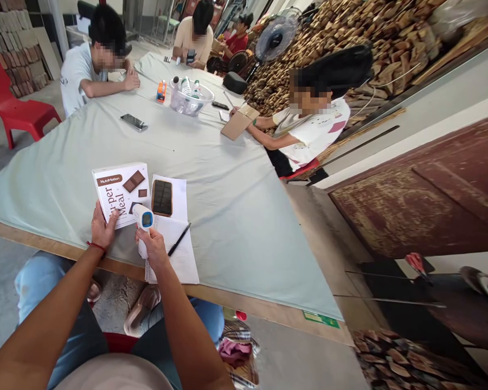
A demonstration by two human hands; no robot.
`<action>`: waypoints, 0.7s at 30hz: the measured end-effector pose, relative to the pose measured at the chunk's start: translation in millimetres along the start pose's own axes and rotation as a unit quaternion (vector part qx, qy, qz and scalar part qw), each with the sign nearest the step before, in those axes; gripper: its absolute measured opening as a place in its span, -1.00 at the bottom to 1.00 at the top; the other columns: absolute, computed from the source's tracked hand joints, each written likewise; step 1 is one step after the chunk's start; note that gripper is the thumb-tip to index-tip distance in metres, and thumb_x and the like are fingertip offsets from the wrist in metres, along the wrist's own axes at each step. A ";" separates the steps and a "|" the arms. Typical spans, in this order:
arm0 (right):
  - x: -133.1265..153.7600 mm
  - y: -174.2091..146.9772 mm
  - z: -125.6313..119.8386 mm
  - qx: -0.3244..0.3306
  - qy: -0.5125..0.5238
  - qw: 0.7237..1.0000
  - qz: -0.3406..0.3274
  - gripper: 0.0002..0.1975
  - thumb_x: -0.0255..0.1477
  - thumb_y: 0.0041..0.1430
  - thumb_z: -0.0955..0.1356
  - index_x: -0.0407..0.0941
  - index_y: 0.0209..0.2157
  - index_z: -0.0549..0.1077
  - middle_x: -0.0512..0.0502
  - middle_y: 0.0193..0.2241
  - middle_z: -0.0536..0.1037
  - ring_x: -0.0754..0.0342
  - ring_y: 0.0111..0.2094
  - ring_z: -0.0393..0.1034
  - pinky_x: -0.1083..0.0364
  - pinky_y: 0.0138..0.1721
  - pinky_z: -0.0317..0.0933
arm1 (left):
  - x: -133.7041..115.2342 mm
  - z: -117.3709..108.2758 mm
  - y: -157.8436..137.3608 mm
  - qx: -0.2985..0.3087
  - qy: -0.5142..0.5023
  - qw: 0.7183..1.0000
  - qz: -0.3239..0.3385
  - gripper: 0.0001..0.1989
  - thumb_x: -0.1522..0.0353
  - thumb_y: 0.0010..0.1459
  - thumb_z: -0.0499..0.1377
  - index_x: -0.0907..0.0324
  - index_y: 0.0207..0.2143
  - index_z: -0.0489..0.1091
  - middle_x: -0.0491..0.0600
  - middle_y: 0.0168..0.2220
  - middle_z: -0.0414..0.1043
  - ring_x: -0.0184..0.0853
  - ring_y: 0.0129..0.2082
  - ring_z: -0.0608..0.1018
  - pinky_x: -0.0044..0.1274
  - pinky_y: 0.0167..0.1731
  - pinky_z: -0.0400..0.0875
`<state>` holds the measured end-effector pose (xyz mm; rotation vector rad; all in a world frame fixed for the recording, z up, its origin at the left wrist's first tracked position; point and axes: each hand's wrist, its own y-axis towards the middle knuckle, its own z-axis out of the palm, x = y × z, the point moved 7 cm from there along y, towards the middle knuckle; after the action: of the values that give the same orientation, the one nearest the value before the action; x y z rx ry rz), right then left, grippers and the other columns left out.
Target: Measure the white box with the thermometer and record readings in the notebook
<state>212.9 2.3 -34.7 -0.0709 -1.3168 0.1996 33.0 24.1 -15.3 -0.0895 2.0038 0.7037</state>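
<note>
My left hand (pixel 104 226) grips the lower corner of a white meal box (pixel 116 187) printed with brown chocolate pieces and "NutriMotion", tilted up over the table. In my right hand (pixel 155 248) is a white infrared thermometer (pixel 143 215) with a blue-rimmed display facing me. Its front end is close to the lower right of the box; whether they touch I cannot tell. Right of the thermometer lie papers (pixel 179 260) with writing, a black pen (pixel 179 239) across them, and a dark phone-like device (pixel 162 197) with an orange edge.
A pale cloth covers the table (pixel 228 216). Farther back are a phone (pixel 134 122), a clear plastic tub (pixel 191 100) of bottles, an orange box (pixel 161 91) and a black case (pixel 235 83). Other people sit around; one at the right holds cardboard (pixel 239 123). A fan (pixel 276 38) stands behind.
</note>
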 end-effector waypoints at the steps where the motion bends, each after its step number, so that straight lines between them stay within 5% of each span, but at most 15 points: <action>1: -0.4 0.2 1.1 0.001 0.011 1.000 0.003 -0.68 -0.12 -0.09 0.41 -0.10 -0.50 0.42 0.07 -0.61 0.36 0.14 -0.52 0.17 0.12 -0.42 0.10 | 0.2 0.1 0.0 0.001 0.001 1.000 -0.002 -0.46 0.00 0.24 0.07 0.24 0.06 0.28 0.15 -0.12 0.45 -0.09 -0.13 0.49 -0.23 -0.07 0.40; 6: 0.1 0.3 3.6 0.002 0.032 0.999 0.009 -0.67 -0.13 -0.09 0.41 -0.11 -0.41 0.47 0.08 -0.61 0.36 0.15 -0.53 0.17 0.12 -0.42 0.11 | 0.8 0.4 -0.2 0.002 -0.008 1.000 -0.005 -0.47 0.02 0.23 0.09 0.22 0.06 0.27 0.14 -0.10 0.45 -0.11 -0.11 0.50 -0.25 -0.05 0.40; 21: 7.3 -12.9 -2.7 -0.005 -0.005 1.000 -0.003 -0.77 -0.23 -0.06 0.36 -0.08 -0.56 0.33 0.09 -0.61 0.31 0.15 -0.52 0.15 0.15 -0.46 0.10 | 12.7 0.6 -0.6 -0.002 -0.095 0.993 -0.067 -0.29 -0.01 -0.02 0.30 0.18 0.05 0.17 0.11 -0.09 0.46 -0.13 -0.12 0.55 -0.26 -0.09 0.49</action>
<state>218.5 -8.8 -26.4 -0.0738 -1.3280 0.1893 27.0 26.7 -26.2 -0.1538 1.7972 0.6071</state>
